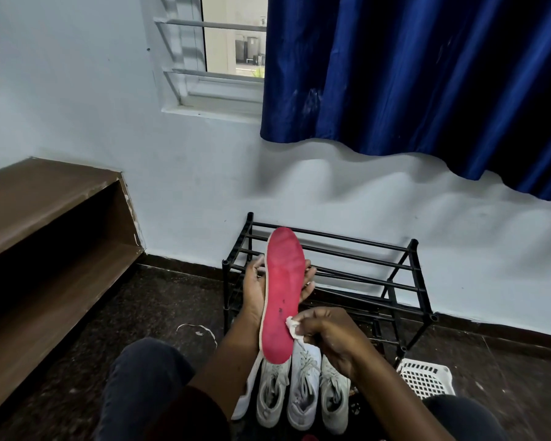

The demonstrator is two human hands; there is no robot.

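A red insole (280, 291) with a pale edge stands upright in front of me, toe end up. My left hand (258, 288) holds it from behind, thumb on the left edge and fingertips showing past the right edge. My right hand (325, 332) pinches a small white wipe (294, 327) and presses it against the insole's lower right side. Small dark marks show on the red surface just above the wipe.
Three white lace-up shoes (303, 389) lie on the dark floor below my hands, with a white sole piece (245, 396) at their left. A black metal shoe rack (363, 275) stands against the wall. A white plastic basket (427, 380) sits at right, wooden shelves (54, 237) at left.
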